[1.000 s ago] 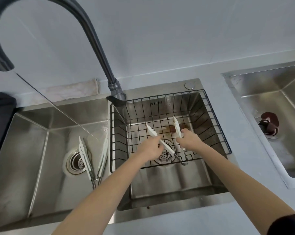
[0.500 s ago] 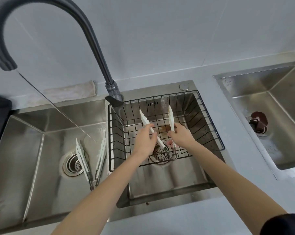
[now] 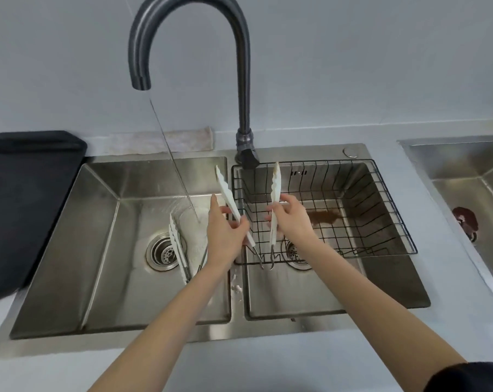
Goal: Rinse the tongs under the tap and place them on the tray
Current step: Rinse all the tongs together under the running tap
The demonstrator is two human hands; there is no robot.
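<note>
While each hand pinches one arm of the white tongs point(image 3: 229, 197), left hand point(image 3: 225, 236) and right hand point(image 3: 292, 222) mid-arm, they seem light, springy, wet-slippery; water stream point(image 3: 171, 162) falls just left.

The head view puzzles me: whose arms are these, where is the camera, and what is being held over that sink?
No machine here: a person wears a camera on the head, looking down at their own bare arms. The left hand and right hand each take one arm of a pair of white tongs, held above the divider of a steel double sink. Water runs from the dark tap into the left basin, where a second pair of tongs lies by the drain. A black wire basket sits in the right basin. A dark tray lies on the counter at left.
</note>
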